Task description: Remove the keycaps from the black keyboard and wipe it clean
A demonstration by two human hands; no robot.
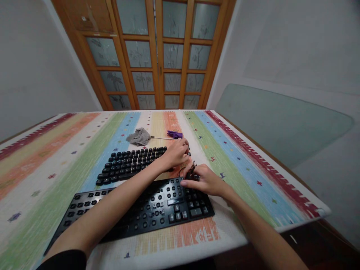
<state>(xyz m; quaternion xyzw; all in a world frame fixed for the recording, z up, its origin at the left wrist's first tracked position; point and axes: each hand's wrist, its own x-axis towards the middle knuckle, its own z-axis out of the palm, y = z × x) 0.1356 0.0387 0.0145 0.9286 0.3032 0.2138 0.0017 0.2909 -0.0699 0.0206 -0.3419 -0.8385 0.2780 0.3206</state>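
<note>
a black keyboard [153, 206] lay at a slant near the close edge of the cloth-covered table [50, 176], bare switches showing across its left and middle, while keycaps [197, 212] sat on the arrow cluster and the number pad. just beyond it, loose black keycaps [128, 164] stood in rows, much like a keyboard's own order. the right hand [204, 180] held a small dark tool [191, 171] between thumb and fingers, over the upper right part of the keyboard. the left arm crossed above the keyboard, and the left hand [177, 153] was bent low by the right end of the loose rows; its fingertips were partly hidden, so i could not tell whether they pinched anything. farther back rested a crumpled grey cloth [139, 137], a thin rod [164, 138] and a small purple item [174, 134]. beyond the table stood wooden doors [157, 56] with patterned glass.
</note>
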